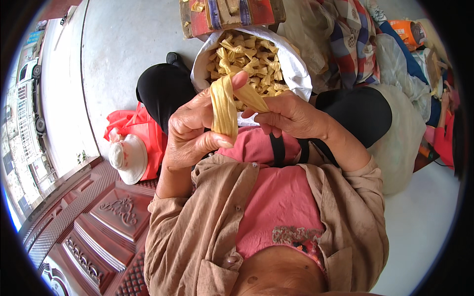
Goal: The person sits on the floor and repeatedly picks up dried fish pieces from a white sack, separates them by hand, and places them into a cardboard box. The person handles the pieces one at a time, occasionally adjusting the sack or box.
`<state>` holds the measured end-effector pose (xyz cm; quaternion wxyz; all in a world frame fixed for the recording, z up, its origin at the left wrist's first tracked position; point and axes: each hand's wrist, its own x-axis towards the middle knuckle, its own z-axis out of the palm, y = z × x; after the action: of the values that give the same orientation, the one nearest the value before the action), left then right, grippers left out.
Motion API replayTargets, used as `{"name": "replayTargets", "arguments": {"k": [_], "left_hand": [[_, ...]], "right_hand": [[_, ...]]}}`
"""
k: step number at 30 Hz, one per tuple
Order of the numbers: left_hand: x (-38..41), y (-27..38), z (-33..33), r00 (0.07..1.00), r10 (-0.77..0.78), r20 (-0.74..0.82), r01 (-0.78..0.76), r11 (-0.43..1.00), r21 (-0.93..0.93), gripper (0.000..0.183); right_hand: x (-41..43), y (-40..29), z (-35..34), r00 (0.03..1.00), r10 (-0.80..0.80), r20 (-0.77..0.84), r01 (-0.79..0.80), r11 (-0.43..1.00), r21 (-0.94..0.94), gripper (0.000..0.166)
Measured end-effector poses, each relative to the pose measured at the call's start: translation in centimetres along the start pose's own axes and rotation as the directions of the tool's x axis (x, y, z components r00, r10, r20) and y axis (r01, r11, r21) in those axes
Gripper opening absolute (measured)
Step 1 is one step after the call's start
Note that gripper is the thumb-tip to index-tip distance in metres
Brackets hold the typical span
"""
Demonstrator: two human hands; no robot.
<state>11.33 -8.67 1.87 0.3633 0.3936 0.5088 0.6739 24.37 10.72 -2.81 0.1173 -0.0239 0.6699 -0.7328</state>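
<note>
A pale yellow, pliable strip (pixel 223 107), creased lengthwise, stretches between my two hands. My left hand (pixel 190 125) carries a band of it across the fingers, the thumb pressing near the lower end and a fingertip poking out by the loop at the top. Pinched between the fingers of my right hand (pixel 294 115) is the other part of the strip, which slants down to the right. Behind both hands, a white sack (pixel 295 61) stands with its mouth wide, filled with many knotted yellow strips (pixel 255 59). My hands partly hide its near side.
Beyond the sack is a worn red wooden stool (pixel 231 16) with scraps on it. A red bag (pixel 153 137) and a white hat (pixel 129 159) lie at left, beside a carved brown door panel (pixel 118 211). Plastic bags (pixel 400 70) and another person's arm (pixel 442 125) are at right.
</note>
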Motion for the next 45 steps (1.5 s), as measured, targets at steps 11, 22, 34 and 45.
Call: {"name": "replayTargets", "arguments": {"k": [11,22,34,45], "left_hand": [[-0.2,-2.3,3.1,0.94,0.064,0.336,-0.341,0.23,0.911,0.019],[0.7,-3.1,2.4,0.885,0.459,0.081,-0.17,0.157,0.973,0.014],[-0.1,-4.6,3.1,0.944,0.328,0.015,-0.095,0.229,0.969,0.019],[-0.5,-4.6,1.9,0.825,-0.553,-0.116,0.373,0.687,-0.623,0.008]], "right_hand": [[-1.0,0.1,-0.1,0.982,0.186,-0.027,-0.157,0.892,0.425,0.027],[-0.7,-0.5,-0.5,0.993,-0.062,-0.101,0.099,0.9,0.424,0.011],[-0.2,0.8,0.3,0.93,-0.111,-0.35,0.206,0.946,0.25,0.048],[-0.8,-0.7,-0.4,0.981,-0.026,-0.192,0.041,0.996,0.073,0.041]]}}
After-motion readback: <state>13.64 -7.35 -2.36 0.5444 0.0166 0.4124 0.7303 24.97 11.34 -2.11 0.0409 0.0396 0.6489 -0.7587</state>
